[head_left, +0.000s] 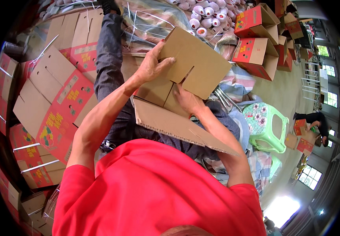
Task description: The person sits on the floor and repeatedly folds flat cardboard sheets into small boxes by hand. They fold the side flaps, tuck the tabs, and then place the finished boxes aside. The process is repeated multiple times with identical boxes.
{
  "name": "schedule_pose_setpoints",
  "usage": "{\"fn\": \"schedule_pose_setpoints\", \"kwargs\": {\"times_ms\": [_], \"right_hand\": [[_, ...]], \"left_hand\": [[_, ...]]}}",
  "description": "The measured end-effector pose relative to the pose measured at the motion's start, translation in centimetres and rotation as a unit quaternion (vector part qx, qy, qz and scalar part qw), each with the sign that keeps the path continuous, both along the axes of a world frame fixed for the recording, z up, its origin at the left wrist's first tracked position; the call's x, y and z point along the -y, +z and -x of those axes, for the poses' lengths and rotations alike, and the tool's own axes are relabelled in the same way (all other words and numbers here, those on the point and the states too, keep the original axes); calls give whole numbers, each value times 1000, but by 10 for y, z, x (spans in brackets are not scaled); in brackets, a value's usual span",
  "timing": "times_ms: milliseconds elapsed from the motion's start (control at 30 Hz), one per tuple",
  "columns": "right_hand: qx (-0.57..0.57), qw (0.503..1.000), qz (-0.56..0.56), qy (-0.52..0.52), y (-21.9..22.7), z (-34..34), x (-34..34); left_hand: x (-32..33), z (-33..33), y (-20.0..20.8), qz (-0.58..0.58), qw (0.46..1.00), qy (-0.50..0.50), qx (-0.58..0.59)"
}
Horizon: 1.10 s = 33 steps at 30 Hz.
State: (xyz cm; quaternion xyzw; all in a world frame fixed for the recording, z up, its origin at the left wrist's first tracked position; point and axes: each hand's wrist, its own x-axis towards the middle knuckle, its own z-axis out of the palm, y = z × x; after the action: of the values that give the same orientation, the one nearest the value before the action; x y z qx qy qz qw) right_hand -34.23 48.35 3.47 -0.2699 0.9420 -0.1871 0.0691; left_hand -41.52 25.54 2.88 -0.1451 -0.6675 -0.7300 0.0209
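Note:
An open cardboard box with plain brown flaps rests over my lap. My left hand is closed on its upper left edge, the thumb lying on the brown face and the fingers along the edge. At the slot between two flaps, my right hand grips the cardboard from below; some of its fingertips are hidden behind the flap. A long side flap slants across my right forearm, its corrugated edge facing me. The box's outer print is mostly out of sight.
Strapped stacks of flat red and brown cartons stand at my left. Net-wrapped fruit lies in a heap at the far side. Open red boxes and a green plastic stool are at the right. Another person bends over boxes farther off.

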Motion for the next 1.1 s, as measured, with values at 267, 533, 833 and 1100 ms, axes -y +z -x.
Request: {"fn": "schedule_pose_setpoints", "kwargs": {"times_ms": [267, 533, 833, 1100], "right_hand": [[-145, 972, 69, 174, 22, -27, -18], [43, 870, 344, -350, 2, -8, -60], [-3, 946, 184, -266, -5, 7, -64], [-78, 948, 134, -278, -20, 10, -64]], "left_hand": [[-4, -5, -4, 134, 985, 83, -74], [8, 1, -3, 111, 990, 73, -46], [30, 10, -5, 227, 973, -26, -43], [36, 23, -20, 285, 938, 32, -194]]}}
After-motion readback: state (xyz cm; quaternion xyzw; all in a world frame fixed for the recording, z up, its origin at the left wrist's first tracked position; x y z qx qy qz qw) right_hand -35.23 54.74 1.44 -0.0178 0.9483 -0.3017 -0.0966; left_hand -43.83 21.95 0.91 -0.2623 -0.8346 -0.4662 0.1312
